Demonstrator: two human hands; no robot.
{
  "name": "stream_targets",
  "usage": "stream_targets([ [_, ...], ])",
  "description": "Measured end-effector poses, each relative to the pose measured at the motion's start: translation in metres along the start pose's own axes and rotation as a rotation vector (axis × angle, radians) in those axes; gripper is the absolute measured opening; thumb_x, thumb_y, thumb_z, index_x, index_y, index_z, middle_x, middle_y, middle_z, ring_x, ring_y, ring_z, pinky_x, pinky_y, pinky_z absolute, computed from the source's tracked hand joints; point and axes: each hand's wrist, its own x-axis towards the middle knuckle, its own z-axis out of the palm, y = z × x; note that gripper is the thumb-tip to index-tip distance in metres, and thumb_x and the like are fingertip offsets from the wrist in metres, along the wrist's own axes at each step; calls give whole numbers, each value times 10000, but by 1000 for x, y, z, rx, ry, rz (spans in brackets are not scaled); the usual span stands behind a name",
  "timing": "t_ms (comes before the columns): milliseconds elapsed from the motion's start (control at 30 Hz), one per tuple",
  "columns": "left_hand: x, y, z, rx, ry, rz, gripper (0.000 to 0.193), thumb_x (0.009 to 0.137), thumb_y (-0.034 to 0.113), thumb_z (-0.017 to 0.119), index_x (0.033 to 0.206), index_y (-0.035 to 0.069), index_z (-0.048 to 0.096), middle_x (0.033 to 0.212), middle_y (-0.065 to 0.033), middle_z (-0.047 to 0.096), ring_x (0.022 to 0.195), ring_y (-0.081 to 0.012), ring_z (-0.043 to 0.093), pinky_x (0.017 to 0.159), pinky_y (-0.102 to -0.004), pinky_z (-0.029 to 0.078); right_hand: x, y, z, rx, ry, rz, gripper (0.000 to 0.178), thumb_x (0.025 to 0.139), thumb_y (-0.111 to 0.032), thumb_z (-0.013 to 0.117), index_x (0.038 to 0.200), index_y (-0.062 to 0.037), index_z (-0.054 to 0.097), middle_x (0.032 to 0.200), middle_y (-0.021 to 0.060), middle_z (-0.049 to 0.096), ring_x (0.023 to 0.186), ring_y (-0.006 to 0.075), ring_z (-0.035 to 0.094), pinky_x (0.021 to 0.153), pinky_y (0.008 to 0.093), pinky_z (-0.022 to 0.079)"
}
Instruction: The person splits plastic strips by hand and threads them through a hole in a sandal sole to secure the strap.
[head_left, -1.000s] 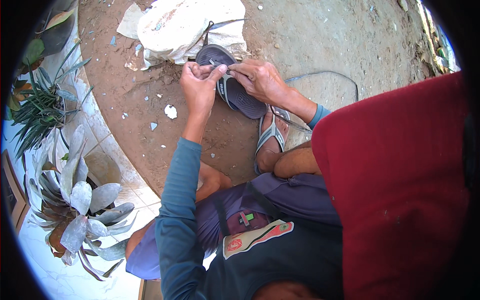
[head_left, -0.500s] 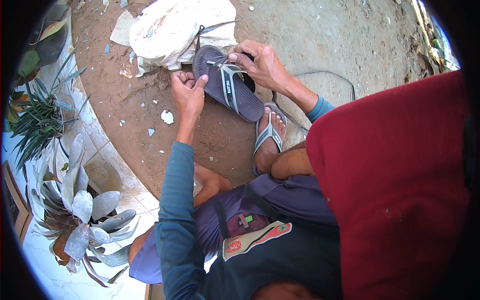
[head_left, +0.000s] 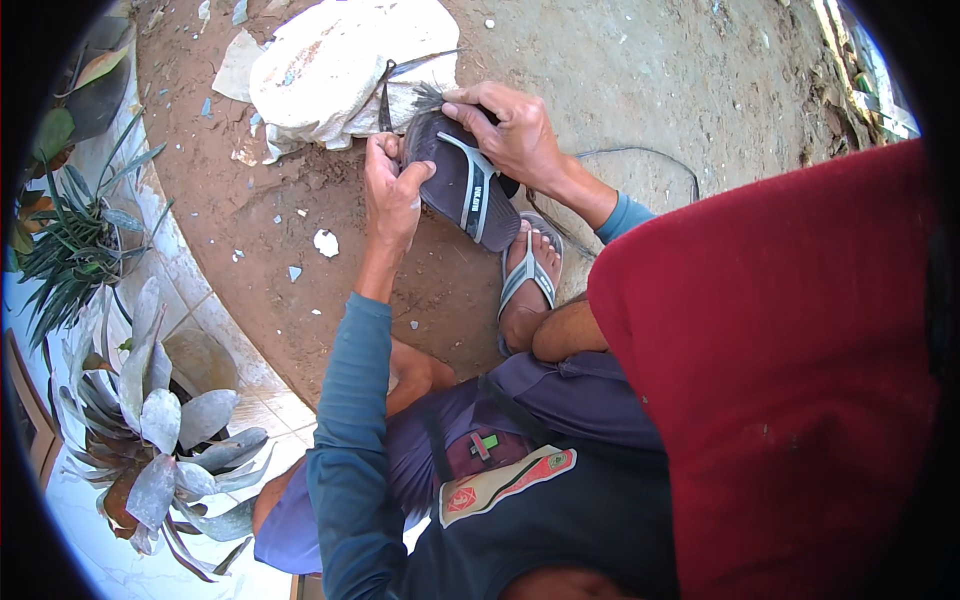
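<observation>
A dark flip-flop (head_left: pixel 452 182) with a grey-and-black strap is held up in front of me, its sole tilted. My left hand (head_left: pixel 394 192) grips its left edge, thumb lying on the footbed. At the toe end, my right hand (head_left: pixel 508 128) pinches a small tuft of dark strands (head_left: pixel 430 98) between thumb and fingers. Just beyond my left hand a thin black strip (head_left: pixel 386 108) stands up; whether that hand touches it is unclear. Below the held flip-flop, a foot wears a similar grey-strapped flip-flop (head_left: pixel 530 268).
A bulky white sack (head_left: pixel 335 75) lies on the dirt ground (head_left: pixel 290 200) beyond my hands. A thin dark cord (head_left: pixel 650 150) curves at the right. Potted plants (head_left: pixel 165 445) line the tiled edge on the left. Red cloth (head_left: pixel 780 380) fills the right side.
My right hand has drawn the dark strands up and away from the footbed, toward the toe end. The flip-flop has tilted, and my left hand has moved slightly right along its edge.
</observation>
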Motion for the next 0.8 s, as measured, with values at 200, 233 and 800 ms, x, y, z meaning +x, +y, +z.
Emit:
stream_targets([
  [200,1,-1,6,91,67,24,335,848,84,700,946,92,379,872,23,355,780,-61,344,696,-210,352,-7,18,3,-127,-82,-290,249,817,-24,720,1059,-4,665,901,130,672,819,282,674,688,363,553],
  [233,2,-1,5,107,66,20,336,866,111,710,942,92,383,866,26,355,777,-59,342,693,-209,350,-8,20,2,-159,-115,-331,273,814,-14,701,1079,-1,639,930,135,654,859,296,665,709,377,550],
  [800,9,35,31,877,-23,450,483,815,-6,772,998,70,332,1146,-189,542,1092,-214,582,872,-281,528,-2,-8,-19,587,-150,724,238,978,-222,634,828,-38,648,724,-36,585,610,23,439,531,195,347],
])
